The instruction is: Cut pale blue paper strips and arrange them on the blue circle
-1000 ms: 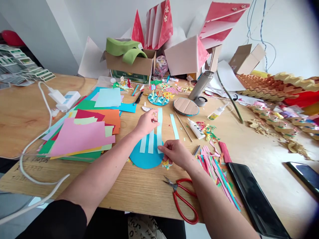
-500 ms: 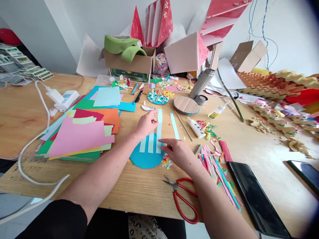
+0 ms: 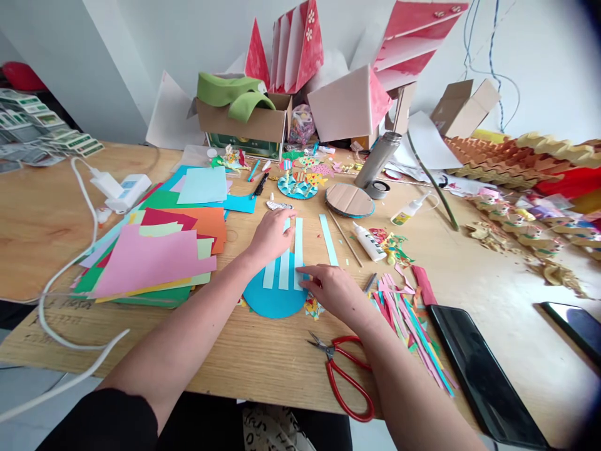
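Observation:
Three pale green paper strips stand side by side on a blue paper disc, their upper ends reaching past its far edge. My left hand lies over the upper ends of the left and middle strips, fingers spread and partly hidden. With its fingertips on the lower part of the right strip, my right hand rests at the disc's right edge, fingers apart. A fourth pale strip lies on the table to the right. Red-handled scissors lie below my right hand.
Coloured paper sheets are stacked at the left. To the right are a glue bottle, a thin stick, cut paper strips and a black phone. Farther back stand a metal flask and a cardboard disc.
My left hand has shifted slightly left, away from the right strip. The right strip's upper end has come down a little toward me. My right hand has moved slightly left along the strip.

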Tool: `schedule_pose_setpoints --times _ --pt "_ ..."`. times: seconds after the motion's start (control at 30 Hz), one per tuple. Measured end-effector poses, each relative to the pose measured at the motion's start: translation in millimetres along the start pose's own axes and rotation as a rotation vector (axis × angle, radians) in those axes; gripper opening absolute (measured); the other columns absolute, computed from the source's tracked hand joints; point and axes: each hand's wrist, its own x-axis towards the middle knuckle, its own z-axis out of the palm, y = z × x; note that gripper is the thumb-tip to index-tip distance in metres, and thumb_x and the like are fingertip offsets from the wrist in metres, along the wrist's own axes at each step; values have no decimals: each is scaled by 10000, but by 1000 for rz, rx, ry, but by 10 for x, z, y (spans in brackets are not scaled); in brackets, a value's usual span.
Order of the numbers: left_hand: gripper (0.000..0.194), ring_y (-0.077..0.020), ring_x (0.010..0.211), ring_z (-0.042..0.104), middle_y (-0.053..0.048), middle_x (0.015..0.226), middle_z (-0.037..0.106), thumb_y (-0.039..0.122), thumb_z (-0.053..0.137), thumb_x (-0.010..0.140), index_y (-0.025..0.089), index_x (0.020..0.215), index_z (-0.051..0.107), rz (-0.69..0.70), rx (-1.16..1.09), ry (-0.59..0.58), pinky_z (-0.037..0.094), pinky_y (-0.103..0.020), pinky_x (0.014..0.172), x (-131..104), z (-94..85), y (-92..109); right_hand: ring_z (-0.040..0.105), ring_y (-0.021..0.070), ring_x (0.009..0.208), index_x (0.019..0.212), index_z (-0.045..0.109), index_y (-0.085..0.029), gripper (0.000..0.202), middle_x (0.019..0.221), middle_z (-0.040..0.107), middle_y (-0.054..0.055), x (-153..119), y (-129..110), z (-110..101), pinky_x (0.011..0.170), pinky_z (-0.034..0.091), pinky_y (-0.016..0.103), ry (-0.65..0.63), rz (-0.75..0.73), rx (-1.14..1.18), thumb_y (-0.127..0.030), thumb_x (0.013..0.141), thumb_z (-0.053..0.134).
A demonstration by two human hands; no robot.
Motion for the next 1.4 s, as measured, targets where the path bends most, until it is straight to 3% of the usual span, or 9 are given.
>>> schedule_pose_setpoints --times 0.13,0.23,0.33,0.5,0.83,1.4 --pt "362 -248 1030 555 -76 975 713 -16 450 790 181 918 726 191 213 -242 441 -384 930 -228 -197 234 689 231 919 1192 697 -246 321 1037 742 74 -8 -4 -10 798 474 295 1 5 -9 -247 912 540" --pt "366 -251 960 534 -91 877 677 13 411 837 165 920 734 291 408 -400 463 -386 875 -531 -303 390 691 233 915 1184 699 -253 327 1002 744 74 -17 2 -17 783 468 289 -3 -14 -21 -220 926 501" --pt "348 -264 955 514 -108 879 620 42 419 855 163 961 728 297 555 -434 467 -407 862 -856 -328 478 693 235 916 1185 698 -253 355 966 744 79 -16 13 -16 776 463 287 -8 -40 -26 -178 934 459" --pt "382 -259 967 504 -107 963 585 25 416 853 175 1091 675 241 565 -427 487 -412 854 -1194 -218 465 689 237 939 1166 708 -238 351 991 739 87 -7 24 0 791 465 284 12 -44 -1 -164 927 461" --pt "412 -284 945 494 -121 953 586 85 436 882 133 1255 605 233 562 -350 498 -459 835 -1298 -70 393 680 221 860 1161 711 -248 336 894 719 71 -12 34 -7 734 448 273 5 -36 -15 -186 939 466" --pt "430 -278 922 475 -93 910 541 107 448 885 190 1279 598 167 623 -370 485 -454 811 -1335 -28 379 678 198 852 1144 709 -259 338 903 711 57 -9 58 4 746 447 258 13 -34 -3 -167 937 458"
